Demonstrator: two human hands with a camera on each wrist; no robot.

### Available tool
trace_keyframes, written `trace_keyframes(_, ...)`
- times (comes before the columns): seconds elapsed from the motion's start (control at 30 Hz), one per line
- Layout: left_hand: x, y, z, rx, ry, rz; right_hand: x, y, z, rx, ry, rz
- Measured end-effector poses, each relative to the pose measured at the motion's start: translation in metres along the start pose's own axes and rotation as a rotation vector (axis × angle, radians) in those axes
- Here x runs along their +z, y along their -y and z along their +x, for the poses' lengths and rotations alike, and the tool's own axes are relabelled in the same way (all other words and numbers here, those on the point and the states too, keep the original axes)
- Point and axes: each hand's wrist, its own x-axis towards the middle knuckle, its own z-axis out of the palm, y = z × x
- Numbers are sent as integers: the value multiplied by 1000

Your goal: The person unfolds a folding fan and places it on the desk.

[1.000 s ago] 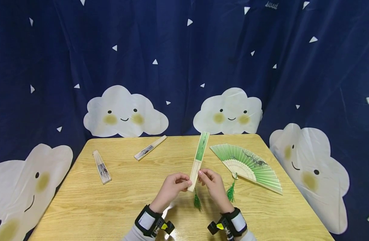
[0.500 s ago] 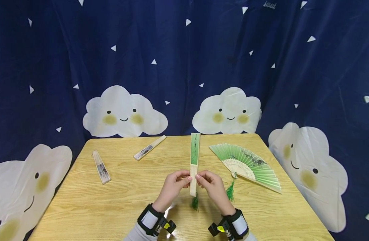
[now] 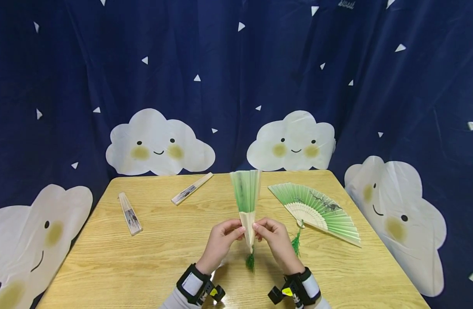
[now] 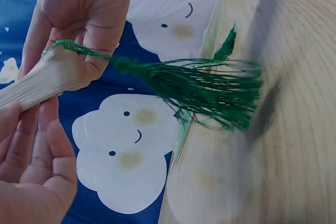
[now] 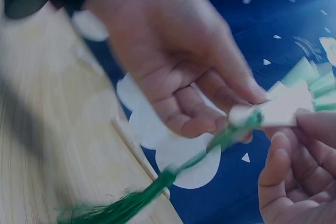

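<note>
A green folding fan [image 3: 245,191], partly spread, stands upright above the table with its pale ribs downward. My left hand [image 3: 225,235] pinches the left side of the ribs between thumb and fingers. On the other side, the thumb and fingers of my right hand [image 3: 273,237] pinch the ribs too. From the pivot end hangs a green tassel [image 4: 205,90], large in the left wrist view. Both hands hold the ribs [image 5: 286,106] in the right wrist view, where the leaf shows only at the edge.
A fully spread green fan [image 3: 317,210] with its own tassel [image 3: 296,243] lies right on the wooden table [image 3: 151,266]. Two folded fans lie left: one near the left edge [image 3: 130,214], one farther back [image 3: 191,189]. A blue curtain [image 3: 221,51] with clouds hangs behind.
The held fan was folded and leaned right. It then came upright, facing me, and its leaf has now begun to spread. Both hands keep their hold on the ribs.
</note>
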Motion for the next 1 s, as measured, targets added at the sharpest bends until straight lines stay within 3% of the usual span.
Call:
trace_keyframes(0.2,3,3,-3,62,-55,-71,-1,-1,2,20,-32,210)
trace_keyframes(0.47,4,3,-4,167,-157,-103,-3,-2,4,35,-113,306)
trace_keyframes(0.8,3,3,-2,152,-266,-214,-8,-3,1,71,-114,418)
trace_keyframes(1.0,3,2,0,142,-288,-307,-13,-7,-1,82,-24,505)
